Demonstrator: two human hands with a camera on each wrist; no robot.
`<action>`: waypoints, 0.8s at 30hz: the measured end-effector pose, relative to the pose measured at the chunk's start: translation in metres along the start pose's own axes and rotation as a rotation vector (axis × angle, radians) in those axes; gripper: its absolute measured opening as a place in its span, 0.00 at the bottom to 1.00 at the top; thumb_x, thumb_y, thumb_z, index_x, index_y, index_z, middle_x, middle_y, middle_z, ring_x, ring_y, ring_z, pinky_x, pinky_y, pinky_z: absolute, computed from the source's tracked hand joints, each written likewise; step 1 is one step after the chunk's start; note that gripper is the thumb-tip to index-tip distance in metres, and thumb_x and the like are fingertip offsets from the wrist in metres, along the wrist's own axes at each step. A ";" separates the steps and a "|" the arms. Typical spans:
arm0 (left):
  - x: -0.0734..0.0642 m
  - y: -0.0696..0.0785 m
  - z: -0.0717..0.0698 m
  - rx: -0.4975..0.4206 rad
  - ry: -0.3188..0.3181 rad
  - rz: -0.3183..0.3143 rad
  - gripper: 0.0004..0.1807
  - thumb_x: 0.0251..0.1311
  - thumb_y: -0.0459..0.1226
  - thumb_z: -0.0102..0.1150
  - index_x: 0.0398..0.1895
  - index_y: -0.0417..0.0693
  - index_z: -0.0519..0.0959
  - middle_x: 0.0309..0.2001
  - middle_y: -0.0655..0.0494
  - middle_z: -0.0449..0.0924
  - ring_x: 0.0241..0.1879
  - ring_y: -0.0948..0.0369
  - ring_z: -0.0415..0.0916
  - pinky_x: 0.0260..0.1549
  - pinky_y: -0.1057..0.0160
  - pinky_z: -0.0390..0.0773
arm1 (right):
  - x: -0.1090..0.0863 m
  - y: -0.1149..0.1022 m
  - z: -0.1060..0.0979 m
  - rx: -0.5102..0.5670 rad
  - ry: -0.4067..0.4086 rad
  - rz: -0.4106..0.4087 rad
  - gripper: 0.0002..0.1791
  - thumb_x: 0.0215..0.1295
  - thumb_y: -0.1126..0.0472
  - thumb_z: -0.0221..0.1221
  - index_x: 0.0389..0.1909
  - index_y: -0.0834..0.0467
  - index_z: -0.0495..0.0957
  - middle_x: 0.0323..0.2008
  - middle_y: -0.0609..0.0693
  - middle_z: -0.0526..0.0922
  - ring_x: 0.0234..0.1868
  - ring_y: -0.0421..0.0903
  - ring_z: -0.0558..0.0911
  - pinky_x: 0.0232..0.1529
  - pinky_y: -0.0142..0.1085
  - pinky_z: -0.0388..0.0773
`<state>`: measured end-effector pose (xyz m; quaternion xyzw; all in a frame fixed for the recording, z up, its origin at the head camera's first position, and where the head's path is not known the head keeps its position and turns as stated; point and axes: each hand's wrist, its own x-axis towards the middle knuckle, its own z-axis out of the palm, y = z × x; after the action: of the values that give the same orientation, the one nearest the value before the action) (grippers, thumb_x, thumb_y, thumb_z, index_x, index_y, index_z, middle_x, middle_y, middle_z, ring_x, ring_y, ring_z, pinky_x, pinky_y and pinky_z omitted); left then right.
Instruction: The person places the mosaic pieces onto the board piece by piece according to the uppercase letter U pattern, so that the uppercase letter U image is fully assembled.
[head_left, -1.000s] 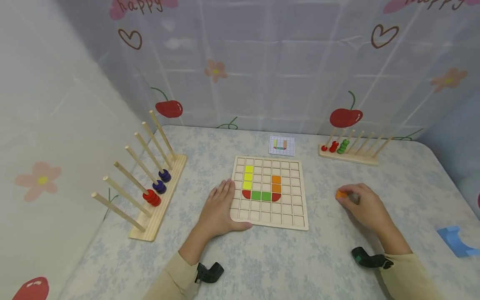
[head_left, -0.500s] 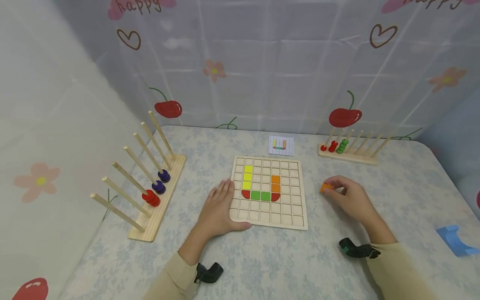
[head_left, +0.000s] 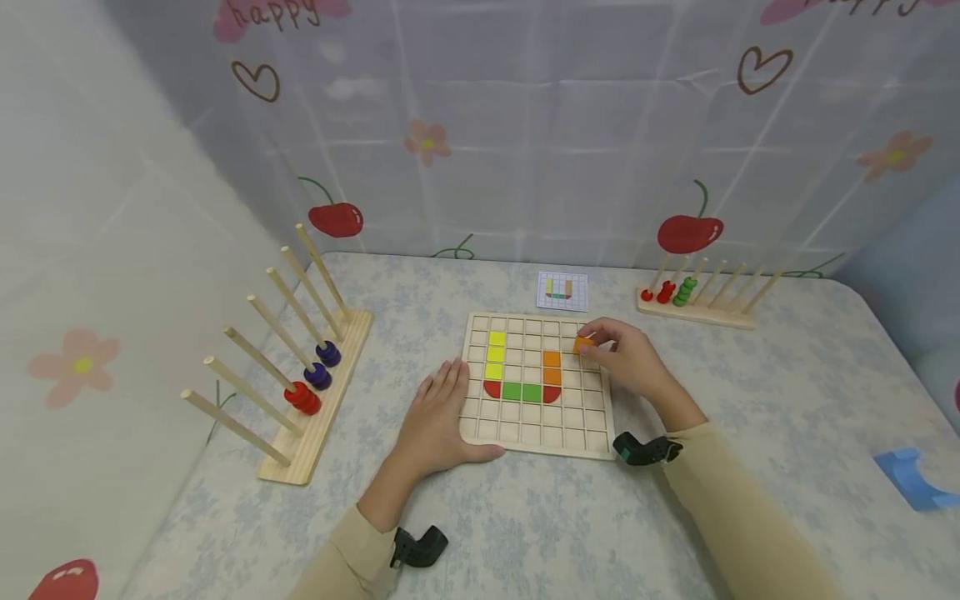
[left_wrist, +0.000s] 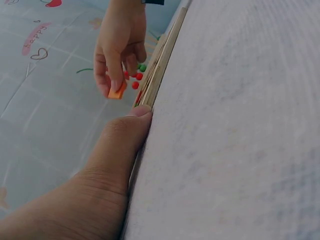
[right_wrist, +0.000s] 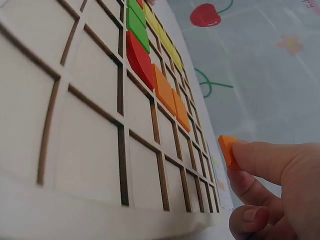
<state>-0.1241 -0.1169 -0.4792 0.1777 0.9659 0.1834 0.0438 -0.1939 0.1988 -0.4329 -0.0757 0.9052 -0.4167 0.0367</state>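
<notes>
Between thumb and fingers, my right hand (head_left: 630, 360) pinches an orange square tile (head_left: 583, 344), held over the right part of a wooden grid board (head_left: 573, 440). The right wrist view shows this tile (right_wrist: 227, 151) raised off the grid. My left hand (head_left: 433, 427) lies spread at the board's left edge, its thumb along the front-left corner. Set in the grid is a U shape: three yellow tiles (head_left: 495, 355) on the left, two green tiles (head_left: 522, 392) between red rounded corner tiles (head_left: 552, 394), and two orange tiles (head_left: 552, 368) on the right.
Behind the board lies a small printed card (head_left: 562, 292) with a similar U pattern. A peg rack (head_left: 330, 421) with red and purple beads stands at left, another (head_left: 697, 313) with red and green beads at back right. A blue curved piece (head_left: 911, 482) lies far right.
My right hand has carried the orange tile leftward and away from me, from the bare tabletop on the right to over the board. The left hand stays in place.
</notes>
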 end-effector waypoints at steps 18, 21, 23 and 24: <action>0.000 -0.002 0.001 -0.003 -0.003 -0.005 0.76 0.37 0.77 0.62 0.80 0.43 0.40 0.81 0.51 0.38 0.81 0.56 0.33 0.77 0.49 0.43 | 0.031 -0.019 0.029 -0.045 -0.086 0.052 0.10 0.69 0.56 0.61 0.49 0.51 0.81 0.44 0.55 0.81 0.43 0.52 0.76 0.45 0.42 0.72; 0.000 -0.002 0.001 -0.003 -0.003 -0.005 0.76 0.37 0.77 0.61 0.80 0.44 0.40 0.81 0.51 0.37 0.81 0.56 0.33 0.77 0.49 0.43 | 0.032 -0.019 0.031 -0.046 -0.080 0.039 0.10 0.69 0.57 0.62 0.49 0.52 0.81 0.43 0.55 0.81 0.43 0.52 0.76 0.45 0.42 0.73; 0.000 -0.002 0.001 -0.003 -0.002 -0.005 0.76 0.37 0.77 0.61 0.80 0.44 0.40 0.81 0.51 0.37 0.81 0.56 0.33 0.77 0.48 0.43 | 0.032 -0.019 0.032 -0.045 -0.075 0.028 0.10 0.68 0.58 0.62 0.48 0.53 0.82 0.43 0.55 0.81 0.43 0.53 0.77 0.45 0.43 0.73; 0.000 -0.002 0.001 -0.002 -0.001 -0.005 0.76 0.37 0.77 0.61 0.80 0.44 0.40 0.81 0.51 0.37 0.81 0.56 0.33 0.77 0.48 0.43 | 0.032 -0.019 0.033 -0.045 -0.073 0.028 0.10 0.68 0.58 0.63 0.48 0.53 0.82 0.43 0.55 0.81 0.44 0.52 0.77 0.47 0.43 0.73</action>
<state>-0.1248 -0.1180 -0.4808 0.1754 0.9661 0.1840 0.0452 -0.2193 0.1565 -0.4398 -0.0787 0.9133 -0.3927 0.0737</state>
